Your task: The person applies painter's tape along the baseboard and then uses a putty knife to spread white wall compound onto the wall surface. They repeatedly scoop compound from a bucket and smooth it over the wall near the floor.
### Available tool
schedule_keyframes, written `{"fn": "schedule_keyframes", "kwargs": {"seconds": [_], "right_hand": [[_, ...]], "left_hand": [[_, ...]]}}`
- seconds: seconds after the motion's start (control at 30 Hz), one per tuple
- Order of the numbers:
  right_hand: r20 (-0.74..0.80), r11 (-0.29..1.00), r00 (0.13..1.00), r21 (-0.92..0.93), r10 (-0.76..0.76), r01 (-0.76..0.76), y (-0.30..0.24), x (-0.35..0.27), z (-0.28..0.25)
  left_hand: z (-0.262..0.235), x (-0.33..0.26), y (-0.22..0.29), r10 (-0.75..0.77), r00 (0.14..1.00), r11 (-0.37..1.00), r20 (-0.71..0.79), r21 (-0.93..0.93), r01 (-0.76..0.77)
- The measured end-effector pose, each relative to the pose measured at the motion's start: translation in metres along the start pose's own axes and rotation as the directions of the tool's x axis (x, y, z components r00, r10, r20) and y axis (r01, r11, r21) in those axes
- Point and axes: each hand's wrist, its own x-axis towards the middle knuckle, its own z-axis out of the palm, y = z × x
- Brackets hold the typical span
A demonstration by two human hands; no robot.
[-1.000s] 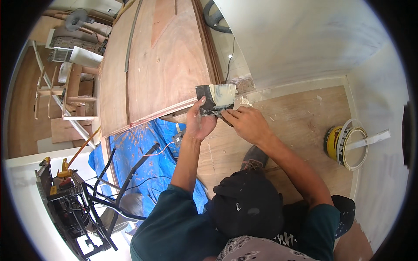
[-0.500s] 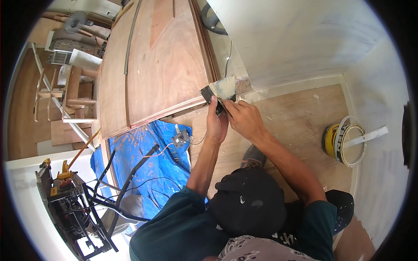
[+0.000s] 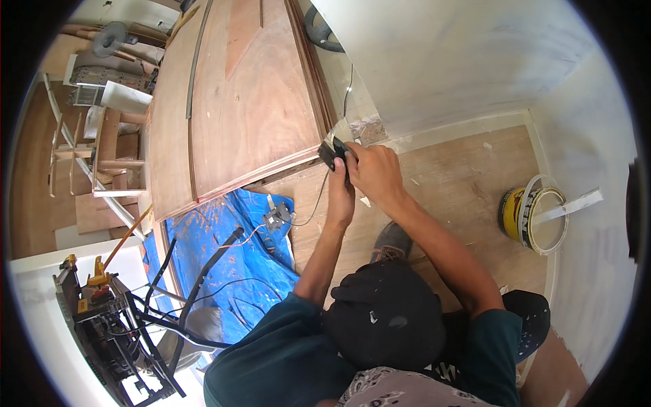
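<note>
Both my hands are raised together at the lower corner of the leaning plywood sheets (image 3: pixel 251 102). My right hand (image 3: pixel 374 173) is closed over a small black object (image 3: pixel 329 154) from the right. My left hand (image 3: pixel 340 197) grips the same object from below. A thin wire (image 3: pixel 317 203) runs down from the object to a small grey box (image 3: pixel 277 217) lying at the edge of a blue tarp (image 3: pixel 224 251). A scrap of clear film (image 3: pixel 344 130) sticks up just above the object.
A yellow paint bucket (image 3: pixel 510 211) with a white stick across it stands on the wooden floor at the right, near the white wall (image 3: pixel 461 61). A black tool stand (image 3: pixel 115 325) and hoses sit lower left. Wooden frames (image 3: pixel 108 163) lean at the left.
Both hands have moved with the black object to the right and slightly up along the plywood's lower edge. The pale piece seen on the object earlier is now mostly covered by my right hand.
</note>
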Motion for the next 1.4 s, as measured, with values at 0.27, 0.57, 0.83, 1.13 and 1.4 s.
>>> {"fn": "schedule_keyframes", "kwargs": {"seconds": [0.27, 0.57, 0.83, 1.13, 1.4], "right_hand": [[0.202, 0.965, 0.948, -0.044, -0.245, 0.259, 0.008, -0.012, -0.012], [0.03, 0.936, 0.936, -0.035, -0.35, 0.351, -0.003, -0.025, 0.003], [-0.017, 0.991, 0.991, -0.002, -0.133, 0.133, -0.007, -0.01, 0.0], [0.072, 0.998, 0.996, -0.025, 0.061, -0.06, 0.014, 0.003, 0.0], [0.079, 0.983, 0.98, 0.011, -0.184, 0.184, 0.028, -0.019, -0.01]], "left_hand": [[-0.05, 0.006, 0.047, -0.207, 0.976, 0.973, 0.068, -0.094, 0.213], [-0.05, -0.007, 0.012, -0.192, 0.977, 0.975, 0.094, 0.132, 0.179], [-0.019, -0.011, 0.001, 0.107, 0.985, 0.781, 0.132, 0.602, -0.165], [-0.036, -0.008, -0.01, 0.063, 0.996, 0.784, 0.056, 0.615, -0.084], [-0.054, 0.031, 0.065, -0.249, 0.962, 0.965, -0.112, 0.051, 0.256]]}}
